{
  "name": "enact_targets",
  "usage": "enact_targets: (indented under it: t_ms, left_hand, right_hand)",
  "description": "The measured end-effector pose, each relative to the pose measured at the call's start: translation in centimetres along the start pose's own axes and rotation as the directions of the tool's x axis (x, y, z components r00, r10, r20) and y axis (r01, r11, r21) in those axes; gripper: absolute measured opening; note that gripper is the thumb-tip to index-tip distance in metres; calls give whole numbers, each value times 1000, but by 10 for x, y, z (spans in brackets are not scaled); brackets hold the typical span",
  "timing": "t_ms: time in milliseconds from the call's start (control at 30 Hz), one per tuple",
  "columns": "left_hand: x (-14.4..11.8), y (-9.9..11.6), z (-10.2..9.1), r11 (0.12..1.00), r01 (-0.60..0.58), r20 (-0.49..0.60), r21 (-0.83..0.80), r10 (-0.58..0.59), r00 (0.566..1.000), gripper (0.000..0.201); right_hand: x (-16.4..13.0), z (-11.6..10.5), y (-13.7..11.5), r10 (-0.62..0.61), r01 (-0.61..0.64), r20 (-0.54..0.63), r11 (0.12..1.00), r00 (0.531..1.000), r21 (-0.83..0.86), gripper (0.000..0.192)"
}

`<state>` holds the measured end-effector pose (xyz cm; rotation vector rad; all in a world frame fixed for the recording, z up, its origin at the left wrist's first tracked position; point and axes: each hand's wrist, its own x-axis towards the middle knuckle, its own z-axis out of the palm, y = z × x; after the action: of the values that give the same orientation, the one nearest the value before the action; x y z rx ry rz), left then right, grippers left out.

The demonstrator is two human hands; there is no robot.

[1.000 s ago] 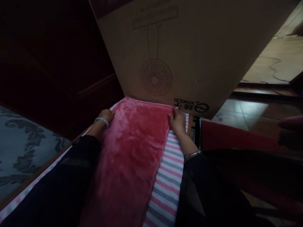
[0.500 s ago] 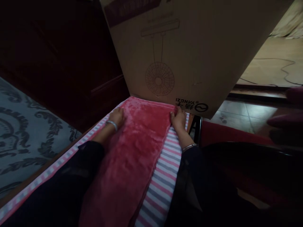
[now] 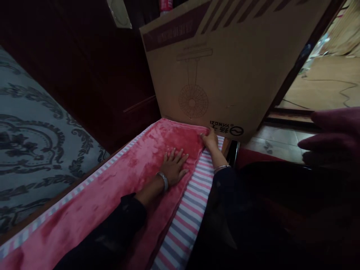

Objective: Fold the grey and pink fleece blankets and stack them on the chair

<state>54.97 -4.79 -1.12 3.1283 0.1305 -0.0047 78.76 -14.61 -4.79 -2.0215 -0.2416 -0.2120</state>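
Note:
A long pink plush fabric (image 3: 123, 176) lies over a striped cloth (image 3: 185, 221), whose white, pink and grey bands show along both sides. My left hand (image 3: 173, 167) rests flat on the plush, fingers spread, with a bracelet at the wrist. At the far right corner, my right hand (image 3: 210, 140) is closed on the edge of the plush fabric, thumb on top; its other fingertips are partly hidden. Both my sleeves are dark.
Behind the far edge leans a large cardboard box (image 3: 236, 75) with a fan drawing. Dark red panelling (image 3: 112, 82) and patterned wallpaper (image 3: 30, 142) run along the left. A dark seat-like shape (image 3: 281, 187) is at the right, with a doorway to a pale floor (image 3: 323, 86) beyond.
My left hand has moved right from the left edge to the middle of the plush, opening flat. The plush now lies spread wider toward the left. My right hand stays at the corner.

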Motion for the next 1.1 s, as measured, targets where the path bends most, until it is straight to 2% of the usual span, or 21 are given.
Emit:
enact_targets:
  t_ms: [100,233,333,433,467,533,600,633,700,733,833,933,1033,1100]
  left_hand:
    - [-3,3,5,1000,19,12,15,-19,1000,64]
    - [-6,6,8,999,32,9,11,-32,999,64]
    - [-5,6,3,999,33,10,-4,-33,999,65]
    - [-6,3,-6,999,12,41,-35,-11,999,66]
    - [-9,1,-9,999,14,57,-42,-11,998,66]
    - [-21,-4,-14,998,53,77,-40,-50,996,66]
    - [-41,-13,-18,989,148,85,-22,-146,986,68]
    - [-53,-18,-18,977,211,94,-12,-209,973,70]
    - [-78,-28,-18,949,316,113,9,-315,942,73]
    - [-90,-32,-18,939,344,125,14,-343,931,72]
    - [-122,-33,-23,935,355,193,-5,-347,918,71]
    - [-162,-14,-35,919,391,258,-52,-366,894,71]
    - [-230,22,-46,919,366,223,-146,-330,917,59]
    - [-289,53,-46,896,406,134,-178,-387,912,53]
  right_hand:
    - [-4,2,-1,-56,57,-41,998,998,34,54]
    - [-8,-2,0,-51,51,-56,999,997,11,55]
    - [-13,-10,-6,-57,56,-51,998,997,-20,53]
    - [-30,-18,-18,-72,68,-66,996,995,-59,57]
    - [-40,-19,-22,-111,107,-54,991,992,-77,60]
    - [-66,-18,-29,-270,273,40,954,962,-124,66]
    - [-95,-16,-33,-434,477,238,862,869,-173,66]
    - [-107,-15,-34,-466,553,357,810,810,-198,65]
    - [-126,-14,-34,-416,630,561,731,716,-262,61]
    - [-132,-15,-33,-363,645,629,702,688,-301,60]
    - [-138,-19,-32,-264,661,699,645,664,-384,63]
    - [-137,-24,-31,-266,676,707,623,656,-393,65]
    - [-137,-26,-25,-307,688,704,637,640,-348,68]
    - [-134,-24,-17,-343,685,691,664,636,-301,74]
